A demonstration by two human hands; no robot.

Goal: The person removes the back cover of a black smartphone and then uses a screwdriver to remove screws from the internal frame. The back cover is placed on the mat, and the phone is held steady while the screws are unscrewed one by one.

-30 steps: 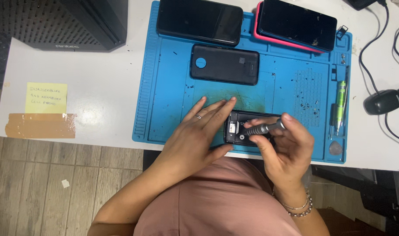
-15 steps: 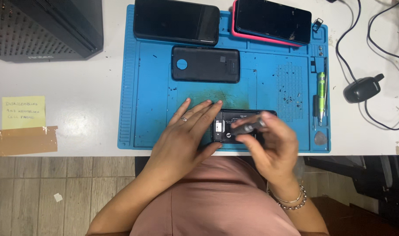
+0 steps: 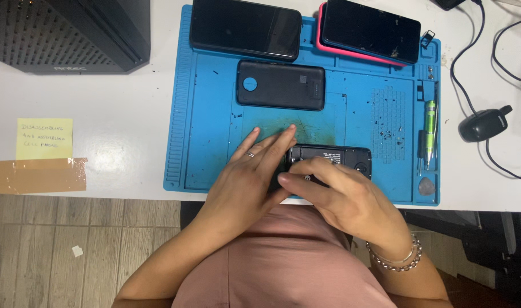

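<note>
A blue work mat is covering the white counter, keeping loose parts together. On its near edge, the left hand is pressing flat, steadying a small black phone, while the right hand is gripping its lower side.

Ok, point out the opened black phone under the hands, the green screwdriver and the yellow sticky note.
Opened black phone [image 3: 343, 155]: head view, exposed upper edge.
Green screwdriver [image 3: 430, 122]: head view, green handle.
Yellow sticky note [image 3: 44, 138]: head view, paper's centre.
</note>
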